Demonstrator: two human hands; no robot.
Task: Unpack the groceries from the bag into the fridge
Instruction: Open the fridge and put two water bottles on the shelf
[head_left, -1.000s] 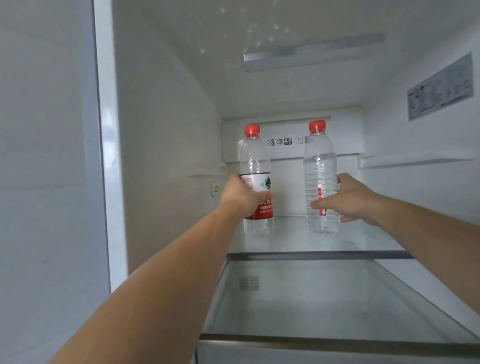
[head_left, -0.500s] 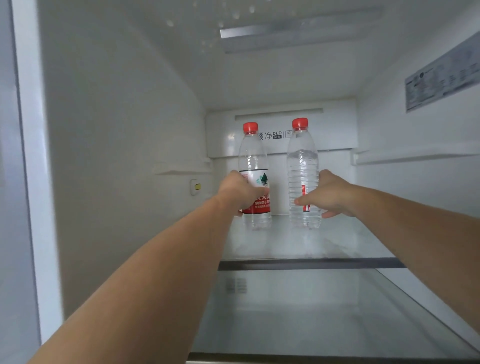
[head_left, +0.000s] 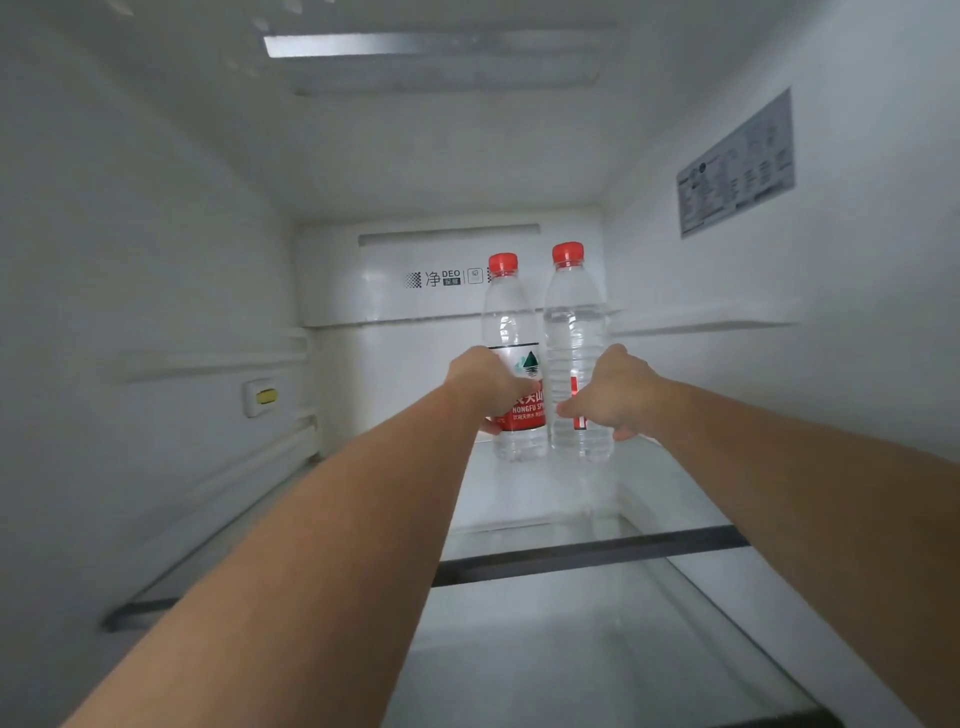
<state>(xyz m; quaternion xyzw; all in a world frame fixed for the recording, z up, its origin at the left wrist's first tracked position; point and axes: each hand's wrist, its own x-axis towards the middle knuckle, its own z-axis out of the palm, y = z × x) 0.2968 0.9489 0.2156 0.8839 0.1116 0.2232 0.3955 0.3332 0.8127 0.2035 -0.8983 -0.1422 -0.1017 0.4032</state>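
Both bare forearms extended forward, roughly parallel, converging. Left hand (head_left: 485, 384) fingers curled in a closed grasp, knuckles toward camera. Right hand (head_left: 618, 395) likewise curled, thumb pointing left.

Left bottle (head_left: 511, 332) red-white label, both red caps; fridge wall (head_left: 156, 260) white.

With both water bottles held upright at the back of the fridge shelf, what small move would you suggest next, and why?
Probably let go with both hands and draw them back. The left hand grips the labelled bottle, the right hand the clear bottle; both stand upright, side by side, apparently resting on the glass shelf.
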